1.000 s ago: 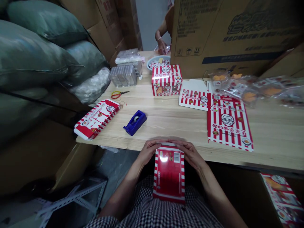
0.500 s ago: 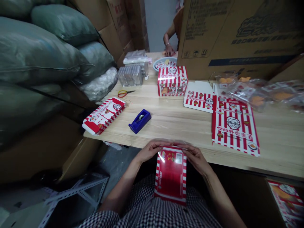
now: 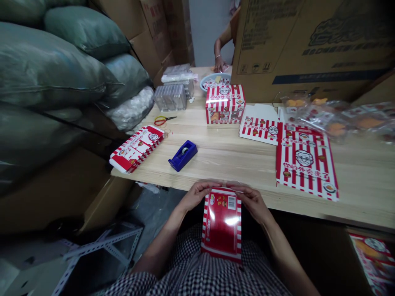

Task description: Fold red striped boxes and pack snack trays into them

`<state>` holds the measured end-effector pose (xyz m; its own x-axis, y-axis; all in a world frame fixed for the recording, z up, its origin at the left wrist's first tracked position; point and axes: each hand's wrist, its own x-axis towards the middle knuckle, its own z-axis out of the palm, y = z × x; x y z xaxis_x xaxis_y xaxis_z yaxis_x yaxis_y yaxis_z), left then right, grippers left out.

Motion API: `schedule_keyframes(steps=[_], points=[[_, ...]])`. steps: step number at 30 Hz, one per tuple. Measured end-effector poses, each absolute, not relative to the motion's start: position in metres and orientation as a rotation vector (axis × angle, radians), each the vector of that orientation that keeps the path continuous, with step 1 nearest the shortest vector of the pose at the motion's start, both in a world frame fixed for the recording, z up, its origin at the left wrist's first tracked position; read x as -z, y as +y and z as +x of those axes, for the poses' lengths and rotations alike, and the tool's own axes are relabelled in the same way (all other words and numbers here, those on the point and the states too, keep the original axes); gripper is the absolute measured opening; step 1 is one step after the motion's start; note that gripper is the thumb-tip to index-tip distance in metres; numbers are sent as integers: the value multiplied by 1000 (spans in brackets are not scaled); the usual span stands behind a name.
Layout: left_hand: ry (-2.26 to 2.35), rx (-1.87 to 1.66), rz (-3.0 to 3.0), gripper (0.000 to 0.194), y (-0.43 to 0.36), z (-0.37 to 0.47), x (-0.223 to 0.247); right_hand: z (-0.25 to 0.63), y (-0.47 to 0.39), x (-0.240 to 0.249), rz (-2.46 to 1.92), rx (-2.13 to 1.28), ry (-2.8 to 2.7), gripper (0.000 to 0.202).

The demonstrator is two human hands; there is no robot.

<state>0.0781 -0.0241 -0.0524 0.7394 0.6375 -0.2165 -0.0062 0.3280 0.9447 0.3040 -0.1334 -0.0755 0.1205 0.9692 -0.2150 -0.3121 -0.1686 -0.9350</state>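
Observation:
A red-and-white printed cardboard box (image 3: pixel 221 226) is held in front of my body, below the table's front edge. My left hand (image 3: pixel 197 195) grips its top left corner, fingers closed along the upper edge. At the top right corner, my right hand (image 3: pixel 250 201) pinches the same edge. The box's broad red face with a barcode is turned up toward me; its far side is hidden. On the table beyond my hands stands a blue tape dispenser (image 3: pixel 183 156).
A stack of folded cartons (image 3: pixel 137 149) lies left, near scissors (image 3: pixel 165 119). An assembled striped box (image 3: pixel 225 105) stands mid-table. Flat cartons (image 3: pixel 305 164) and bagged toys (image 3: pixel 336 123) lie right. Behind are clear plastic cases (image 3: pixel 170 98), a bowl (image 3: pixel 205 85) and a co-worker's hand (image 3: pixel 219 64).
The box in my hands has tilted slightly, shifting the glare on its red face. Both hands keep their hold at the top edge. The co-worker's hand has moved a little.

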Motion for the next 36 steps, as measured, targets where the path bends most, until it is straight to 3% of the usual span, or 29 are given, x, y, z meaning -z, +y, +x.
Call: schedule_keyframes(steps=[9, 15, 22, 36], points=[[651, -488, 894, 48, -24, 87, 45, 304, -130, 48, -1174, -1444, -773, 34], [650, -370, 1068, 34, -9, 86, 38, 314, -119, 46, -1228, -1482, -901, 31], [529, -164, 1314, 32, 20, 88, 29, 332, -102, 44, -1221, -1570, -1059, 29], [628, -138, 1311, 32, 24, 94, 31, 338, -85, 43, -1166, -1692, -1138, 27]])
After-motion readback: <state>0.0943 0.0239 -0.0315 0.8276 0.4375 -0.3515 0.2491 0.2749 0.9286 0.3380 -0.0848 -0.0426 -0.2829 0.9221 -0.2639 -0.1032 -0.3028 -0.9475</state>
